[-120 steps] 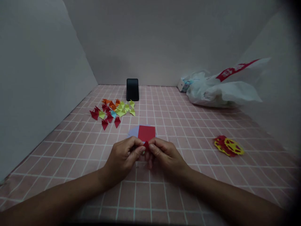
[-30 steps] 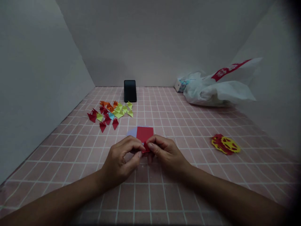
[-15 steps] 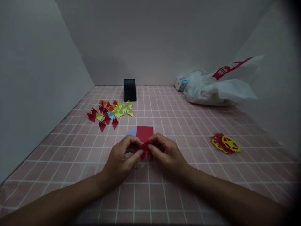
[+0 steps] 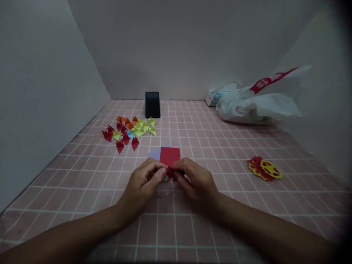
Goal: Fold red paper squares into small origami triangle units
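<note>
Between my fingertips is a small folded piece of red paper (image 4: 170,172), mostly hidden by the fingers. My left hand (image 4: 145,178) pinches its left side between thumb and forefinger. On its right side, my right hand (image 4: 194,179) grips it the same way. Just beyond the hands lies a flat red paper square (image 4: 169,155) on top of lilac paper (image 4: 154,153). A bit of yellow and blue shows below the left fingertips, too small to name.
Several folded paper figures (image 4: 125,138) in red, orange, yellow and blue lie at the back left. Behind them a black phone (image 4: 152,105) leans near the wall. Red and yellow cut-out shapes (image 4: 271,169) lie at right. A white plastic bag (image 4: 242,106) and a small box (image 4: 210,98) stand back right.
The folded red paper has been turned and now shows less between the fingers. Both hands have drawn its edges closer in, and the left fingers have curled more.
</note>
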Demonstrator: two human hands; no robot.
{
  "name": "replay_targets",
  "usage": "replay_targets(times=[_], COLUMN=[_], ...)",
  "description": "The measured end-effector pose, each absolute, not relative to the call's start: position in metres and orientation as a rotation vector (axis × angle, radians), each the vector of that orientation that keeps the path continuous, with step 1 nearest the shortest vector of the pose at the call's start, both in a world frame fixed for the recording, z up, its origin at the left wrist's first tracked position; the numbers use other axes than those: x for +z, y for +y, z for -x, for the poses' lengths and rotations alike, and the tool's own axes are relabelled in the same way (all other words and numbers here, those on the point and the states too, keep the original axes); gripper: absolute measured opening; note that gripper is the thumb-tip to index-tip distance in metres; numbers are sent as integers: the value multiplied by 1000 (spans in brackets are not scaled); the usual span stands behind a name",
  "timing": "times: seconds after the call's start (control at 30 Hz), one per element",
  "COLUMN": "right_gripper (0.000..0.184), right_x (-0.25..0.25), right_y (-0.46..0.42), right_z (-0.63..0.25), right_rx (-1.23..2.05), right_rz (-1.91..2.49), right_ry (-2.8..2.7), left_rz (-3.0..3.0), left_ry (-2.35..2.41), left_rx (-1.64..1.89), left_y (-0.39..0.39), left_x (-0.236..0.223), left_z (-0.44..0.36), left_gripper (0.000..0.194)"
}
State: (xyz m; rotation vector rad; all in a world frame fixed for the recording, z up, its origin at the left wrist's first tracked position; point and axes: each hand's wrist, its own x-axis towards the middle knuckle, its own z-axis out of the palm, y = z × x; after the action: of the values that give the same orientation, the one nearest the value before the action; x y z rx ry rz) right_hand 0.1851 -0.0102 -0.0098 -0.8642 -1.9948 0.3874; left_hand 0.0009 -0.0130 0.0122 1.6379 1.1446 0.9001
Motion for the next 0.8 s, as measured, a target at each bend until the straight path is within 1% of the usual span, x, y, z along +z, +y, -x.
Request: replay_targets(times=[0.07,0.13,0.27,0.4,0.5,0.8], right_gripper=[16,17,19,20,20,21], right_x=[-11,-13,-16,-12,-9,-12], right_y=[-10,-9,-8,-8,-9,-11], right_z=[-185,-185,-186,-186,-186,-186], right_rx=[277,197,132,239,327,327], right_rz=[796,748,714,781,821,780], right_ry=[-2059,-2094,-2098,-2100,-2081,-2121], left_rz=[-1586,-1510,-1305,-1105,-1082,-1162], left_ry=[1131,1106,1058,996,988,1039], left_rx=[866,832,785,785,790,775], left_y=[-13,-12,-12,-11,-11,-7], left_x=[15,17,17,12,9,9], left_z=[0,-1,-3,-4,-4,-1], left_gripper=[23,22,20,18,17,18])
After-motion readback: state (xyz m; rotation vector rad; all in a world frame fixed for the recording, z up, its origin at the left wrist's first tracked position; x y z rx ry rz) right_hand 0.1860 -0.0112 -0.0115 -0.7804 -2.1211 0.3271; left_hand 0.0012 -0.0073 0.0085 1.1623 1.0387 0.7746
